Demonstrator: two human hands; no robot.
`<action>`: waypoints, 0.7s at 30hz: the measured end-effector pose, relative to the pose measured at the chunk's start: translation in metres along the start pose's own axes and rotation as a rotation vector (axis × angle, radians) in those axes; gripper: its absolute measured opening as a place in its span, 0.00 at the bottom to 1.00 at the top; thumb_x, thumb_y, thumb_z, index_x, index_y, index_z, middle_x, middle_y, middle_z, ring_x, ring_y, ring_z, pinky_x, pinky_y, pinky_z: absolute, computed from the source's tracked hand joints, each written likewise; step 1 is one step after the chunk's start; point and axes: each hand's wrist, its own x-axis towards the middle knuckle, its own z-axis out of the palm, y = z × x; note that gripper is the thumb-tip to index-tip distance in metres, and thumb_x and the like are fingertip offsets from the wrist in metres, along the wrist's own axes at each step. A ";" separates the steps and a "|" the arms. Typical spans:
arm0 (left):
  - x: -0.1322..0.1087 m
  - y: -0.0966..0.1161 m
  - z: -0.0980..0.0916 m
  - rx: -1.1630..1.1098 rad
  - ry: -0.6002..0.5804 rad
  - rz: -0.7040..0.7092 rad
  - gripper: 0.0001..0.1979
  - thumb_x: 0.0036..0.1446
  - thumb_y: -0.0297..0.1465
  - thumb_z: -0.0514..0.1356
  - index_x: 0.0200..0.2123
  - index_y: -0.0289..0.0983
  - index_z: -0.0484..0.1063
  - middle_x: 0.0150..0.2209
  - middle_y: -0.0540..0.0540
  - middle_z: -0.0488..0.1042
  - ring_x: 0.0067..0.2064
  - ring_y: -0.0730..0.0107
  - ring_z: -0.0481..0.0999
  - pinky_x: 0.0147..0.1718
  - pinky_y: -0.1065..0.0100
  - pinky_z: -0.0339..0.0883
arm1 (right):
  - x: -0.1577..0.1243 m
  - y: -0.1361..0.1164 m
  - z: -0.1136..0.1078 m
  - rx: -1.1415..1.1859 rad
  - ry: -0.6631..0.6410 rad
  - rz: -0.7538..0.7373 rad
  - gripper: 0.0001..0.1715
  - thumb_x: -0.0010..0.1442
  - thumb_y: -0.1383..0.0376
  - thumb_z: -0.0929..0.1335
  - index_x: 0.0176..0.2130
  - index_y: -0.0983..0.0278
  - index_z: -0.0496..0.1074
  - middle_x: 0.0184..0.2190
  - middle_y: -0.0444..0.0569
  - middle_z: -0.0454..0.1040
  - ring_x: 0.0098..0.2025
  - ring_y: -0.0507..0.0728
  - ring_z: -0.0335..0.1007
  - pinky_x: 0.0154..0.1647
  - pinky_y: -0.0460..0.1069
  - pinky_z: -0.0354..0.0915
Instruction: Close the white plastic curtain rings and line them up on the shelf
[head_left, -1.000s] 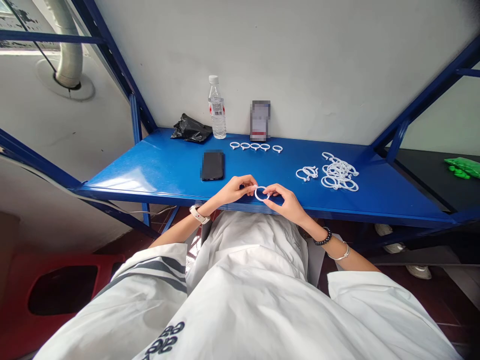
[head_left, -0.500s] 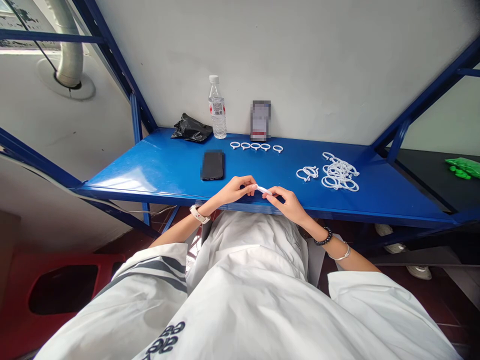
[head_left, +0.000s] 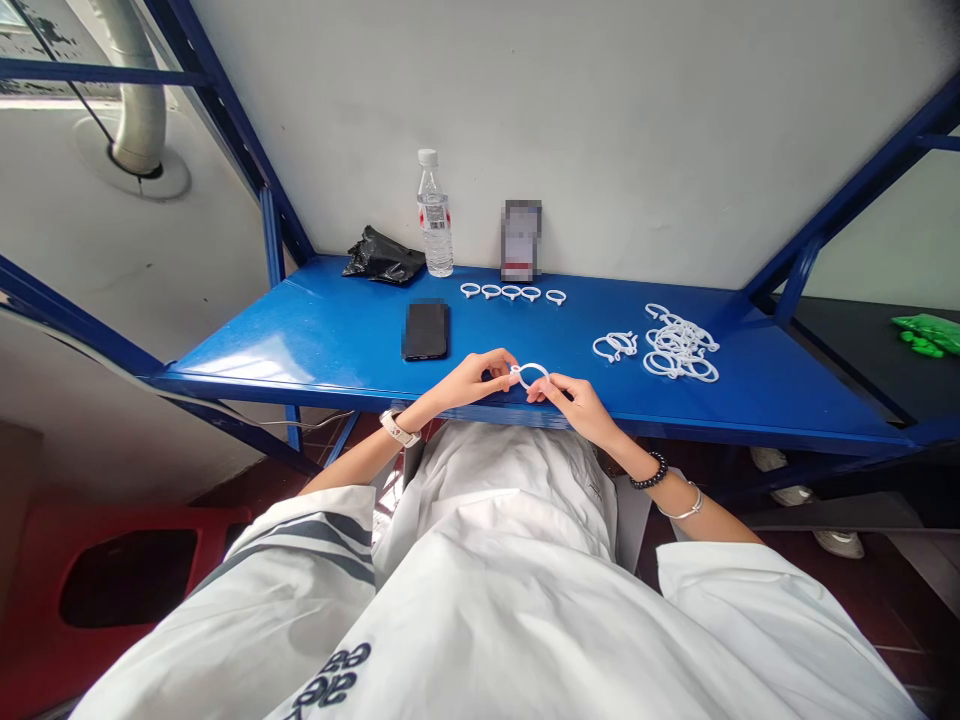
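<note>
Between my two hands, over the front edge of the blue table (head_left: pixel 337 330), is a white plastic ring (head_left: pixel 535 366) that looks like a curtain ring. My left hand (head_left: pixel 484 376) pinches its left end, where a small knob or clasp seems to sit. The fingers of my right hand (head_left: pixel 570 398) are closed on its right side. Several similar rings stand in a row (head_left: pixel 511 293) further back. To the right lie a few loose rings (head_left: pixel 615 347) and a tangled pile of white rings (head_left: pixel 679 345).
A dark phone (head_left: pixel 426 331) lies left of my hands. At the back are a black plastic bag (head_left: pixel 382 257), a water bottle (head_left: pixel 435 225) and a phone leaning on the wall (head_left: pixel 521 242). Blue frame bars (head_left: pixel 847 190) rise at both sides. A red stool (head_left: pixel 37 570) stands lower left.
The ring has turned between my fingers: it was seen nearly edge-on and now shows its round opening. My right hand has shifted slightly; the other things have stayed put.
</note>
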 end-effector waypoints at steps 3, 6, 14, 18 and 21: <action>0.000 -0.001 0.000 0.020 0.010 0.031 0.24 0.64 0.50 0.59 0.49 0.35 0.70 0.29 0.49 0.76 0.32 0.70 0.74 0.35 0.70 0.67 | 0.000 -0.001 0.000 0.043 0.009 0.026 0.28 0.66 0.42 0.64 0.36 0.62 0.78 0.34 0.49 0.81 0.38 0.58 0.78 0.44 0.52 0.72; -0.001 -0.002 0.000 0.021 0.015 0.047 0.23 0.64 0.49 0.58 0.49 0.36 0.70 0.29 0.49 0.75 0.32 0.70 0.74 0.35 0.70 0.67 | 0.001 -0.002 -0.001 0.073 0.016 0.046 0.30 0.64 0.41 0.65 0.36 0.62 0.78 0.32 0.50 0.82 0.37 0.58 0.78 0.44 0.52 0.72; 0.000 -0.003 0.001 0.028 0.034 0.070 0.20 0.65 0.47 0.59 0.45 0.35 0.73 0.29 0.49 0.76 0.30 0.72 0.74 0.34 0.71 0.67 | 0.003 0.000 -0.003 0.096 -0.004 0.050 0.31 0.62 0.39 0.66 0.37 0.63 0.78 0.30 0.50 0.81 0.35 0.57 0.77 0.42 0.52 0.72; 0.000 -0.002 0.001 0.053 0.039 0.064 0.21 0.65 0.48 0.58 0.42 0.35 0.74 0.29 0.48 0.77 0.30 0.72 0.74 0.33 0.71 0.67 | 0.003 0.001 -0.003 0.100 -0.012 0.052 0.31 0.62 0.39 0.66 0.38 0.63 0.78 0.30 0.50 0.81 0.35 0.57 0.77 0.42 0.52 0.72; 0.000 -0.001 0.001 0.062 0.041 0.079 0.22 0.65 0.49 0.58 0.41 0.34 0.75 0.29 0.47 0.77 0.30 0.72 0.74 0.33 0.71 0.67 | 0.003 0.002 -0.004 0.100 -0.021 0.053 0.30 0.63 0.40 0.66 0.39 0.63 0.77 0.30 0.49 0.81 0.35 0.56 0.77 0.42 0.51 0.71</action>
